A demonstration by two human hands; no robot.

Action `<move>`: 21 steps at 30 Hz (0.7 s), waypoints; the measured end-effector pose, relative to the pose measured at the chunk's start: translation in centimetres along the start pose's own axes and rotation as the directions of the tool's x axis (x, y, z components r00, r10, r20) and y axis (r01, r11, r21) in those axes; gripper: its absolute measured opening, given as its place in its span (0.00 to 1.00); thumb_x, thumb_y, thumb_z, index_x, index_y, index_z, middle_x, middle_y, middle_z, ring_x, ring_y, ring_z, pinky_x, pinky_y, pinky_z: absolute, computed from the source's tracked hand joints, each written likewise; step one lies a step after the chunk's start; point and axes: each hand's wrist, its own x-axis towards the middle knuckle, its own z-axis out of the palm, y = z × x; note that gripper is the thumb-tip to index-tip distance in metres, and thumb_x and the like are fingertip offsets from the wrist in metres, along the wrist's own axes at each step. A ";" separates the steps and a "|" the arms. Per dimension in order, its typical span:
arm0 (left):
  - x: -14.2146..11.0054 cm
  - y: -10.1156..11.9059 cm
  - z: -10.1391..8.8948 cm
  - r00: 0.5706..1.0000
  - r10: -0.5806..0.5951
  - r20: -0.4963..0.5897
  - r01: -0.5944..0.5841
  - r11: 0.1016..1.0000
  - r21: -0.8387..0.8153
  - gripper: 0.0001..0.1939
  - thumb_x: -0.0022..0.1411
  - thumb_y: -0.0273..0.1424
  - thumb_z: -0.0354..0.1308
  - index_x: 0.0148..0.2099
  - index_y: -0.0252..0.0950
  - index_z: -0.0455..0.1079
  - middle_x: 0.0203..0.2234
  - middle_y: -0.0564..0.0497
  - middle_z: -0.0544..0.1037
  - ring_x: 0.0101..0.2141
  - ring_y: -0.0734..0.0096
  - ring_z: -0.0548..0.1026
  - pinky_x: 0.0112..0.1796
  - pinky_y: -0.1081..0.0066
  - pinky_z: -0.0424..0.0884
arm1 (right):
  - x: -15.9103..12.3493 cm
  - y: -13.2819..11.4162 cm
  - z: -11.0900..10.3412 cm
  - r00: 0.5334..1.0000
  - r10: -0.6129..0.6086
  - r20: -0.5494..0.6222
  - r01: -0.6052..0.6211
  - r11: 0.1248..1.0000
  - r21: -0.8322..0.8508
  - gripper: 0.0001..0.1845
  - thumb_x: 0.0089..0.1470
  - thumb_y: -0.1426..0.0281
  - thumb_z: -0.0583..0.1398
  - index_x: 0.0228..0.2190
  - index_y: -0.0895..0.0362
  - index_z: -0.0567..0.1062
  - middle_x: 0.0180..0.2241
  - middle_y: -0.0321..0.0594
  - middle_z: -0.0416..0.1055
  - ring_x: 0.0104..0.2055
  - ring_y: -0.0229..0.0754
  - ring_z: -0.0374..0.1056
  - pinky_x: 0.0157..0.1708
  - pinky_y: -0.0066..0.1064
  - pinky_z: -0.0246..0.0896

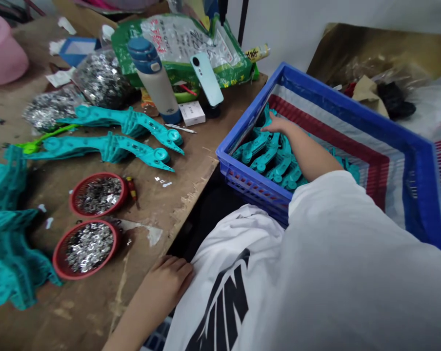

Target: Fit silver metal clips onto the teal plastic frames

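My right hand [277, 125] reaches down into the blue crate [255, 183], its thumb and a finger around the end of a teal plastic part [267, 114]. Its other fingers are hidden. Beneath and beside it, several similar long teal parts [266, 158] lie in a row, each with a round boss near its end. My left hand [173, 275] rests at the table's edge against the white shirt, its fingers bent and their tips hidden; nothing shows in it. Two more teal parts [114, 148] lie side by side on the table [191, 161].
Two red baskets [55, 258] hold small metal clips, with a screwdriver [131, 187] beside one. Teal parts are stacked [13, 253] at left. Farther back stand a bottle [158, 87], a phone [207, 80], a white box [193, 113] and bags of metal pieces [105, 75].
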 end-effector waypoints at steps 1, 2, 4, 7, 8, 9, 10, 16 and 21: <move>-0.1 0.3 -0.3 1.000 -0.012 0.009 0.012 1.000 -0.002 0.14 0.90 0.28 0.64 0.51 0.44 0.92 0.46 0.47 0.95 0.50 0.45 0.94 0.60 0.47 0.89 | -0.7 0.5 -0.8 1.000 0.020 0.013 -0.020 1.000 -0.002 0.58 0.66 0.53 0.85 0.85 0.63 0.78 0.75 0.67 0.85 0.79 0.73 0.81 0.83 0.68 0.74; -0.2 0.5 -0.5 1.000 -0.022 0.018 0.022 1.000 -0.002 0.14 0.90 0.29 0.64 0.52 0.44 0.93 0.47 0.47 0.95 0.51 0.44 0.95 0.61 0.47 0.89 | -1.6 0.9 -1.6 0.999 0.038 0.019 -0.038 0.999 -0.004 0.54 0.69 0.55 0.82 0.85 0.62 0.78 0.77 0.66 0.83 0.81 0.72 0.79 0.85 0.66 0.71; -0.3 0.7 -0.8 0.998 -0.042 0.041 0.041 0.999 0.009 0.13 0.90 0.29 0.65 0.57 0.45 0.94 0.50 0.46 0.96 0.54 0.43 0.95 0.62 0.45 0.90 | -3.6 1.9 -2.8 0.998 0.059 -0.006 -0.059 0.998 0.001 0.42 0.76 0.59 0.76 0.82 0.62 0.82 0.79 0.65 0.82 0.81 0.72 0.78 0.86 0.64 0.69; -0.3 0.5 -1.1 0.995 -0.067 0.068 0.064 0.997 0.049 0.18 0.89 0.27 0.64 0.67 0.47 0.93 0.57 0.44 0.96 0.58 0.41 0.95 0.65 0.43 0.90 | -6.7 3.2 -3.8 0.992 0.110 -0.057 -0.110 0.994 0.011 0.31 0.79 0.65 0.70 0.74 0.68 0.88 0.74 0.69 0.85 0.77 0.73 0.83 0.82 0.64 0.74; -0.3 0.5 -1.3 0.994 -0.074 0.075 0.070 0.996 0.062 0.20 0.89 0.26 0.63 0.69 0.47 0.92 0.59 0.43 0.96 0.60 0.41 0.94 0.66 0.43 0.90 | -7.7 3.6 -3.9 0.990 0.127 -0.065 -0.126 0.992 0.014 0.30 0.78 0.68 0.69 0.72 0.69 0.88 0.73 0.70 0.86 0.75 0.73 0.84 0.80 0.64 0.76; -0.3 0.6 -1.5 0.993 -0.083 0.084 0.077 0.995 0.068 0.21 0.89 0.26 0.62 0.70 0.47 0.92 0.60 0.42 0.95 0.61 0.41 0.94 0.67 0.43 0.90 | -8.6 3.8 -4.0 0.988 0.139 -0.069 -0.138 0.990 0.014 0.29 0.76 0.70 0.69 0.71 0.70 0.88 0.71 0.72 0.87 0.74 0.73 0.84 0.80 0.65 0.77; -0.3 0.8 -1.8 0.991 -0.096 0.095 0.090 0.994 0.066 0.21 0.90 0.26 0.60 0.68 0.46 0.92 0.60 0.42 0.95 0.61 0.40 0.94 0.67 0.42 0.89 | -9.5 3.8 -4.0 0.987 0.142 -0.069 -0.142 0.990 0.010 0.28 0.75 0.71 0.68 0.69 0.70 0.89 0.71 0.72 0.87 0.74 0.73 0.84 0.80 0.65 0.76; 0.3 3.2 -3.7 0.909 -0.288 0.301 0.287 0.957 0.048 0.17 0.92 0.27 0.59 0.57 0.38 0.91 0.57 0.38 0.95 0.63 0.38 0.93 0.69 0.45 0.86 | -19.9 -2.1 -1.2 0.855 -0.284 -0.434 0.351 0.933 0.080 0.18 0.84 0.56 0.63 0.44 0.51 0.89 0.45 0.53 0.90 0.49 0.57 0.85 0.60 0.50 0.83; 1.2 2.5 -2.8 0.793 -0.433 0.429 0.442 0.893 0.083 0.20 0.94 0.33 0.56 0.59 0.35 0.91 0.56 0.30 0.94 0.62 0.32 0.94 0.64 0.47 0.87 | -31.7 -8.1 8.6 0.606 -0.789 -0.105 0.759 0.533 0.375 0.36 0.79 0.46 0.64 0.22 0.49 0.65 0.23 0.37 0.64 0.30 0.44 0.62 0.44 0.43 0.67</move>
